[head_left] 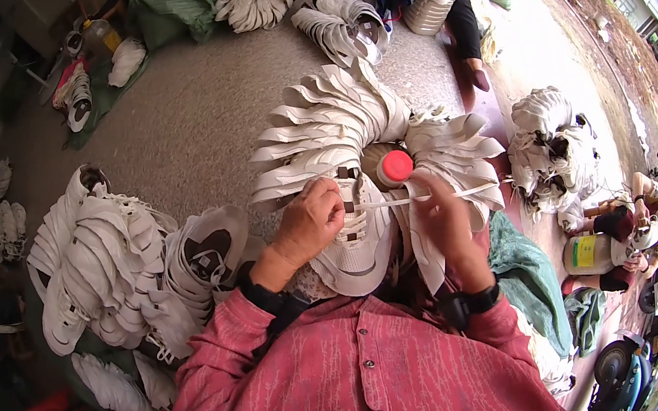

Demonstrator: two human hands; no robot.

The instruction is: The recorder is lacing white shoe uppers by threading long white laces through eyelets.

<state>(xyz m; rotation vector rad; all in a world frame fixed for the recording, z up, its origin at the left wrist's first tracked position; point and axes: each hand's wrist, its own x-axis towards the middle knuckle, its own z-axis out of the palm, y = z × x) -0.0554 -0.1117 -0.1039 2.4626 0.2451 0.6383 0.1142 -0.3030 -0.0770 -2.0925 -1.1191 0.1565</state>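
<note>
A person in a red patterned shirt sits or bends over a white shoe, which is near the body at the middle of the scene, its toe pointing near and its lace holes facing up. A pale lace runs straight from the shoe to the right. The left hand rests at the shoe's left edge, its grip curled nearly closed; whether it pinches the lace or only the shoe cannot be told. The right hand is blurred, just right of the shoe, its grip drawn together on the lace, part of which shows beyond the fingers. Just past the shoe, between the hands and a little farther off, is a bottle with a red cap. White uppers fan around its left and far sides; another cluster overlaps on its right. To the left lies a large pile of similar uppers. Far off on the grey floor are more bundles and a green sack. At the right, a co-worker handles a white item near a jug with a yellow label.
</note>
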